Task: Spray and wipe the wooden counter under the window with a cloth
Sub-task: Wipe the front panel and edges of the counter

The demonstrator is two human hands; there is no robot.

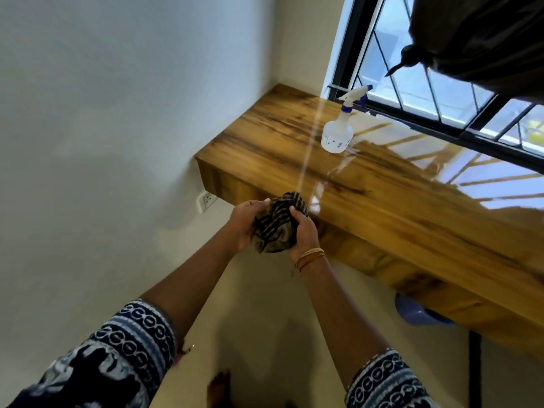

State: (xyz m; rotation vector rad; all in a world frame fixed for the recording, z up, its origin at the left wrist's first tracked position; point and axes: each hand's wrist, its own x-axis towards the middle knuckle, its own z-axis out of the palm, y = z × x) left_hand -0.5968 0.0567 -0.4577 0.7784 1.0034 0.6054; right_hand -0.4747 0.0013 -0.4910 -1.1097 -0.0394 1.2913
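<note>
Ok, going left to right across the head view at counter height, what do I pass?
Wall socket → left hand → striped cloth, gripped by both hands → right hand → spray bottle standing on the wooden counter → window.

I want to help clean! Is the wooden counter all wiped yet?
Not yet. The spray bottle is set down on the wooden counter, so spraying may be done, though no wet patch is clear. The left hand and right hand are bunching the striped cloth at the counter's edge. Wiping is left.
</note>
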